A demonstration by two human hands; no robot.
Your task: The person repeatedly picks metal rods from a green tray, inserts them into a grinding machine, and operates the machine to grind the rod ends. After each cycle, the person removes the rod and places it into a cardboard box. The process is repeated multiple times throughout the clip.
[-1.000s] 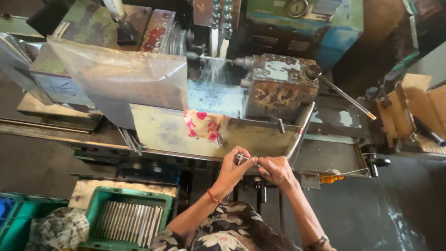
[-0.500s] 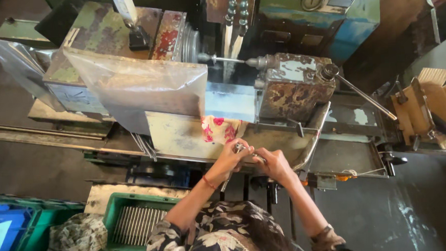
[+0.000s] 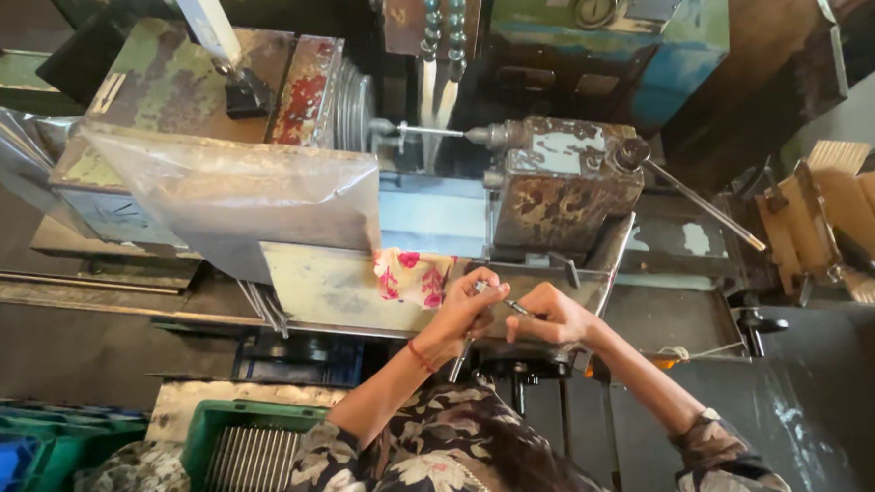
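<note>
A worn lathe with peeling paint fills the view, its metal tray running along the front. A flowered rag lies in that tray. A clear plastic sheet drapes over the machine's left end.

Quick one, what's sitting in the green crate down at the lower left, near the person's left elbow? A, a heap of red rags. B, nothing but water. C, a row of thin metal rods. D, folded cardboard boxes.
C: the green crate holds a row of thin grey metal rods lying side by side, below the left hand and right hand, which pinch a similar thin rod.
</note>
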